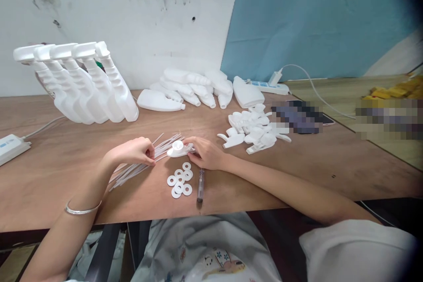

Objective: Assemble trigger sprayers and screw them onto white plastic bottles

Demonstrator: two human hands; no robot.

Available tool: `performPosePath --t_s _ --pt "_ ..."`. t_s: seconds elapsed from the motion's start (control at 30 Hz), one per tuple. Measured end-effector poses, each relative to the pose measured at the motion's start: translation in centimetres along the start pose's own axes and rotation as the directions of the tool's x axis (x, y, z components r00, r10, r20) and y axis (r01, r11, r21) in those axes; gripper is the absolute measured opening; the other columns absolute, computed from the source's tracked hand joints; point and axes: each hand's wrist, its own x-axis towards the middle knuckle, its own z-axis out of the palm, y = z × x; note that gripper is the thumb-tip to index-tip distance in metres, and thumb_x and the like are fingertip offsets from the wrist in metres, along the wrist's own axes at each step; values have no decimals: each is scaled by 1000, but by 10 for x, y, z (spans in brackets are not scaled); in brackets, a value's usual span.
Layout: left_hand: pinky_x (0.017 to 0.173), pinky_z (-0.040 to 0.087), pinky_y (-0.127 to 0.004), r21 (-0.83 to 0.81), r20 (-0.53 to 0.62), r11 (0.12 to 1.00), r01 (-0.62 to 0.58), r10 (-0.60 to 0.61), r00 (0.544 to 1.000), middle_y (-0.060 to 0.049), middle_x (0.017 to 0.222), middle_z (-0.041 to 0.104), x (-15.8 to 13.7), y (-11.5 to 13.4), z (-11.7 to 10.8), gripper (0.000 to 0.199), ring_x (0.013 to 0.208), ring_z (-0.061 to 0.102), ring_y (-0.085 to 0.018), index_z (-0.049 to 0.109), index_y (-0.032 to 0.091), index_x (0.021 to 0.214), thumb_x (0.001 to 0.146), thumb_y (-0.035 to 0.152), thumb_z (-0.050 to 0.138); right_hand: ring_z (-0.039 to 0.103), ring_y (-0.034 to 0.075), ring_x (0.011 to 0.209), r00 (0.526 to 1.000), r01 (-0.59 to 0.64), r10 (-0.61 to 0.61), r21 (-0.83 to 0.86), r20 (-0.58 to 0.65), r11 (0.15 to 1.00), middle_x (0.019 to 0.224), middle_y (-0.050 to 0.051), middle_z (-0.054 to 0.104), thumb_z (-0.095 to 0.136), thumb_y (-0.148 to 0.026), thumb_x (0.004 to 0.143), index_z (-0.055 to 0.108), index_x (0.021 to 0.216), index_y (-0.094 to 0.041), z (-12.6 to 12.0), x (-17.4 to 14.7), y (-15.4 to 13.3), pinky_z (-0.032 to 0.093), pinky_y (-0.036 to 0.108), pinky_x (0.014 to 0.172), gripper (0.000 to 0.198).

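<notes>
My right hand (pixel 206 153) grips a white trigger spray head (pixel 177 149), whose round threaded collar faces up. Thin white dip tubes (pixel 132 175) lie in a loose bundle on the table. Over them is my left hand (pixel 141 150), its fingers closed in a pinch; what is between the fingertips, if anything, is hidden. Just below the spray head lie several flat white ring washers (pixel 179 178), some overlapping. A screwdriver with a clear handle (pixel 200 187) rests beside them, under my right wrist.
Assembled white spray bottles (pixel 95 83) stand in a row at the left back. Loose white bottles (pixel 188 86) lie along the wall, and more spray heads (pixel 256 130) are piled to the right. Beyond are phones (pixel 297 116) and a power strip (pixel 269 87); another strip (pixel 11 149) is far left.
</notes>
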Motion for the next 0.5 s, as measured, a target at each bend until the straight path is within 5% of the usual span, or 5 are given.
performPosePath --t_s 0.27,0.4,0.5 --pt "44 26 -21 174 -85 979 105 -91 992 1 49 51 -14 9 -12 13 47 42 -12 54 19 48 59 24 51 58 18 84 1000 3 -3 18 -15 1000 94 9 60 46 -9 74 43 104 -15 0 -1 1 48 32 76 30" --pt "41 26 -21 192 -241 952 236 -188 952 1 49 50 -33 8 -22 14 46 41 -12 54 19 48 61 24 52 58 18 83 998 35 -34 23 -54 999 95 10 61 45 -7 74 43 103 -14 0 -1 1 48 31 75 30" --pt "41 29 -20 95 -381 973 209 -159 911 2 51 50 -48 7 -27 15 47 42 -11 58 19 54 65 28 56 58 19 84 997 47 -46 20 -61 999 93 10 61 44 -6 73 44 102 -12 -1 0 1 48 32 74 30"
